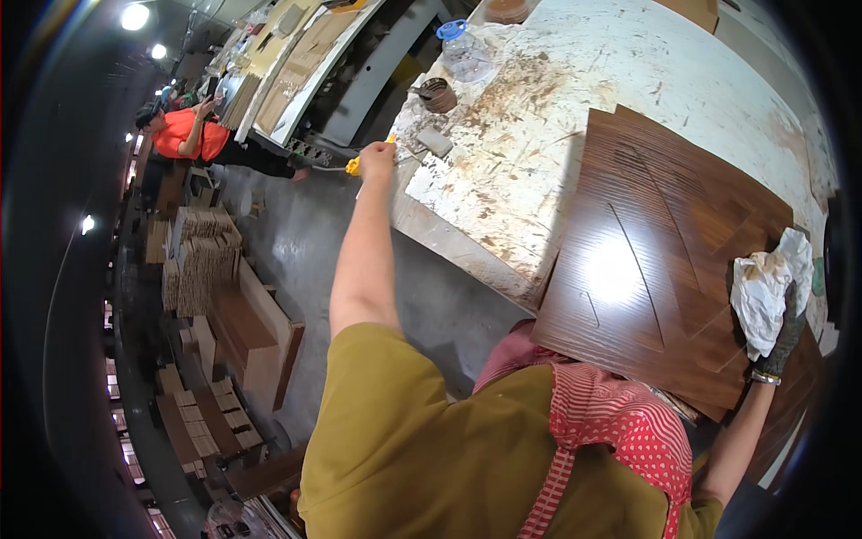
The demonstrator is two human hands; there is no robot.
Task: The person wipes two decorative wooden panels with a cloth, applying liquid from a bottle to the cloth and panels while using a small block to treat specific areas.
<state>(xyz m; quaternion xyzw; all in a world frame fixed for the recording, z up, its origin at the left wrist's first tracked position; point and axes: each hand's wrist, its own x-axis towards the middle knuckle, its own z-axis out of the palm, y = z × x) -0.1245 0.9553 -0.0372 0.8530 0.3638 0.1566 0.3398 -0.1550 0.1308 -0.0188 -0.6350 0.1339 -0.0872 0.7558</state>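
What worries me first is the brown board (pixel 664 260), lying glossy side up at the right of the stained white desk (pixel 530 135); its near corner juts past the desk's edge, close by the red apron (pixel 633 418), so a lean of the body or a hard shove could, I judge, make it slip or swing; grit caught in the white cloth (pixel 759 296) could scratch that shine, and I can't tell from here how clean its hidden side is; on the far left, the small tub (pixel 440 99) stands near the desk's edge, with the grey block (pixel 435 141) lying just beside it, and a careless sweep of the forearm could tip the one or knock off the other.

As for pose, I have the left arm stretched far forward and out to the side, elbow nearly straight; the left hand (pixel 377 160) is clenched round a yellow tool (pixel 354 167), which pokes out on both sides of the fist, just off the desk's left edge; the right arm reaches low along the board's right side, and the gloved right hand (pixel 789 332) grasps the bunched cloth there, though its fingers are mostly hidden from me.
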